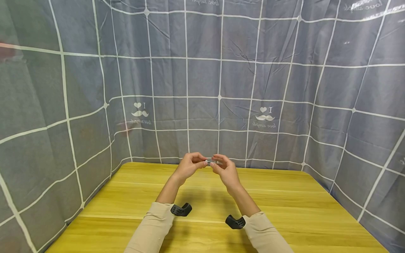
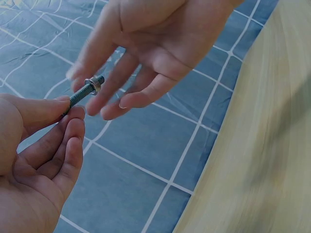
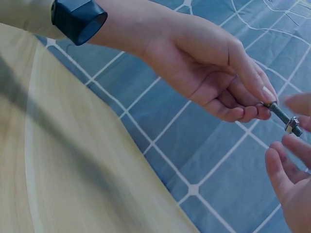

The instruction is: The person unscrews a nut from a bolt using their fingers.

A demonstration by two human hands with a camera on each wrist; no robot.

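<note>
My left hand [image 1: 188, 166] pinches a threaded metal bolt [image 2: 80, 94] between thumb and fingertips, with its head end hidden in the grip. Toward the bolt's free tip sits a shiny nut [image 2: 93, 86], with a short length of thread showing past it. Around that tip my right hand [image 1: 227, 173] is held with thumb and fingers parted. In the right wrist view, the right hand's fingers [image 3: 297, 145] lie on either side of the nut [image 3: 291, 125], apart from it and slightly blurred. Both hands are raised above the far edge of the table.
A yellow wood-grain table [image 1: 202, 232] stretches below both forearms. Behind it and along both sides hangs a grey curtain [image 1: 202, 77] with a white grid. Black wrist mounts [image 1: 181, 209] sit at the cuffs of the beige sleeves.
</note>
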